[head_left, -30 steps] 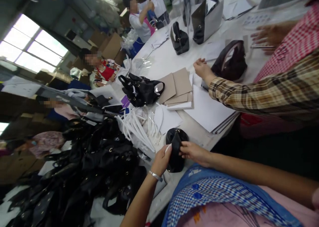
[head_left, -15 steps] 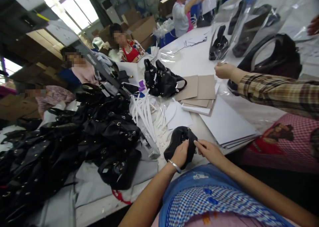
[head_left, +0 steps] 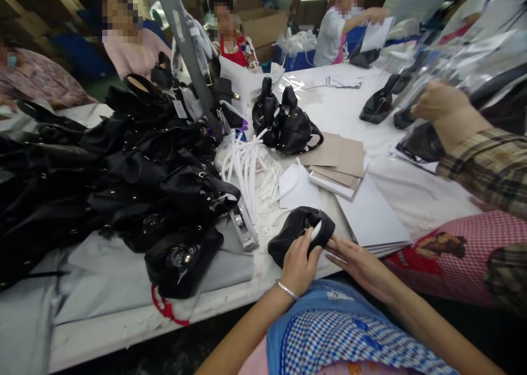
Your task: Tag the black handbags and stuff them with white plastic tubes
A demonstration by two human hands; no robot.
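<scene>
A small black handbag (head_left: 284, 235) sits at the table's near edge, close to my body. My left hand (head_left: 300, 262) is closed on its near side, thumb and fingers at the bag's handle. A white piece (head_left: 315, 230) shows inside the curve of the handle, by my left fingertips. At the bag's right end is my right hand (head_left: 362, 265); its fingers are stretched out and slightly apart, with the tips against the handle. The bag's underside is hidden.
Many black handbags (head_left: 123, 172) are heaped on the left. White strips (head_left: 242, 166), a tape dispenser (head_left: 246, 229), brown cardboard (head_left: 341, 152) and white sheets (head_left: 370, 207) lie ahead. A co-worker's plaid sleeve (head_left: 489, 166) reaches in from the right. A grey post (head_left: 185, 45) rises at the back.
My view has levelled and turned. My right fingers have gone from a pinch at the handle to stretched out. The white piece in the handle now shows. The co-worker's hand has moved onto clear plastic.
</scene>
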